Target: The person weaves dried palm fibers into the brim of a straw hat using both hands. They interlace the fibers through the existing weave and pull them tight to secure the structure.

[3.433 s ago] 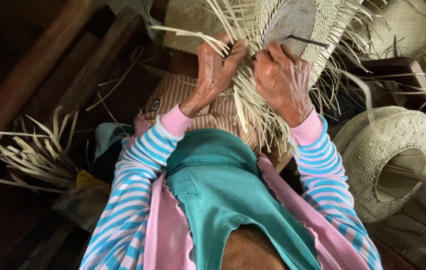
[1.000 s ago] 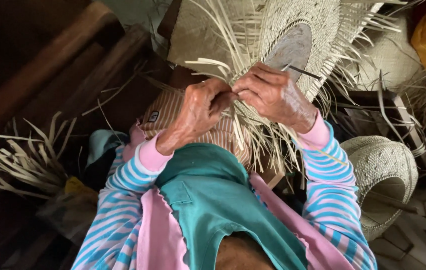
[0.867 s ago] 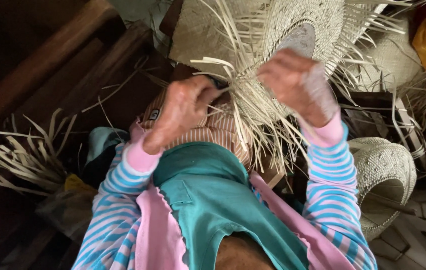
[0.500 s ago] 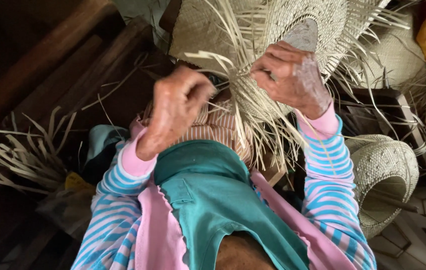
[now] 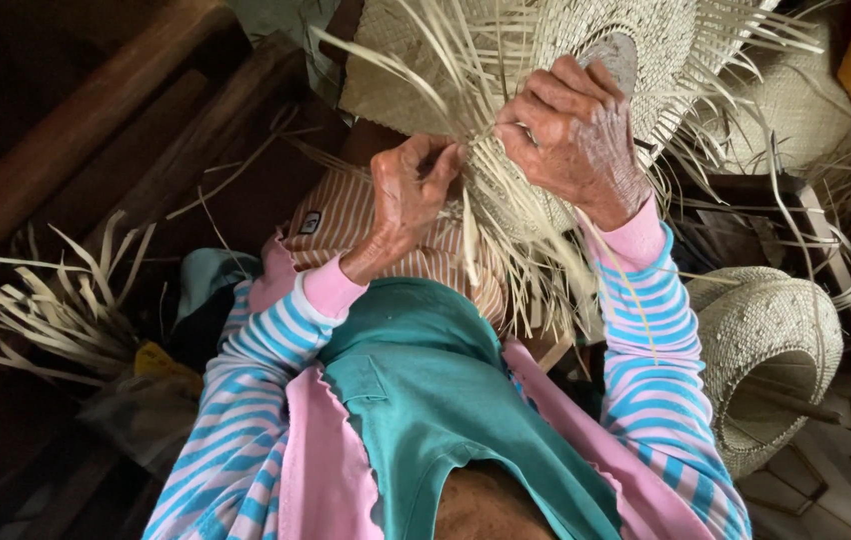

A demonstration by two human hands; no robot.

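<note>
- A small white label (image 5: 310,222) with a dark mark sits on the striped cloth (image 5: 366,225), just left of the left hand.
- A yellow package (image 5: 161,362) lies low on the left, near loose straw strips (image 5: 56,310).
- The half-woven straw hat (image 5: 546,60) is held up in front of the person.
- The left hand (image 5: 408,195) pinches straw strands at the hat's edge, fingers bent tight.
- The right hand (image 5: 576,135) curls closed on the weave, maybe around one strand.
- A finished straw hat (image 5: 771,350) lies on the floor at right.

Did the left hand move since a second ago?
Yes. The left hand left the right hand and dropped toward the striped cloth, then came partway back up to the straw hat.
</note>
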